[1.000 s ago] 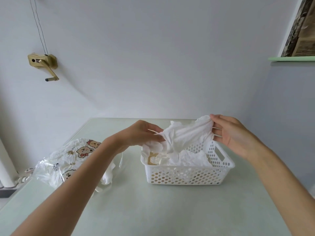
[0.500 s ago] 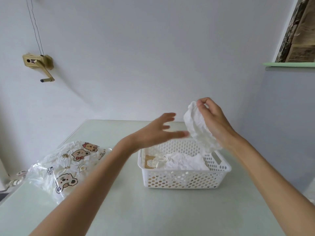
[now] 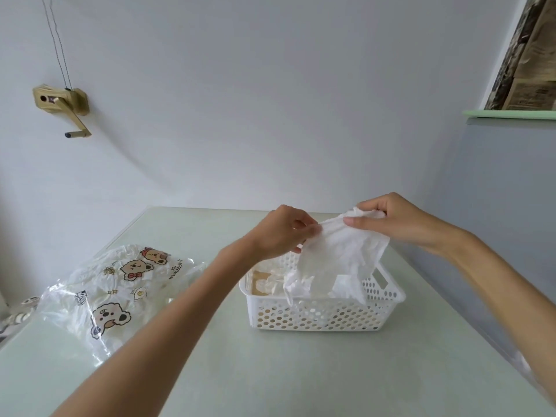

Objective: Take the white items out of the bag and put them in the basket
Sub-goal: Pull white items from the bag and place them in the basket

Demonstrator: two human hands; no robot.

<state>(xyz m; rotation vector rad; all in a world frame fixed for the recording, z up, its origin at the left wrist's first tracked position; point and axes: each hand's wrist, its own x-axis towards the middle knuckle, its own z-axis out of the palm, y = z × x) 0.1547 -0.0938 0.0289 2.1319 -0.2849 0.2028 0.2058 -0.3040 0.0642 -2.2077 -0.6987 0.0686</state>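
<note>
- Two bare forearms reach in from the bottom edge; no sleeve shows on either.
- The left hand (image 3: 281,233) wears no glove, ring or watch.
- The right hand (image 3: 394,219) is bare too, wrist unadorned, nails short.

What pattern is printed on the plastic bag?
Cartoon bear faces with small stars and a fried egg on the clear bag, seen in the head view.

Pale green table (image 3: 270,371) against plain white walls (image 3: 270,100).
</note>
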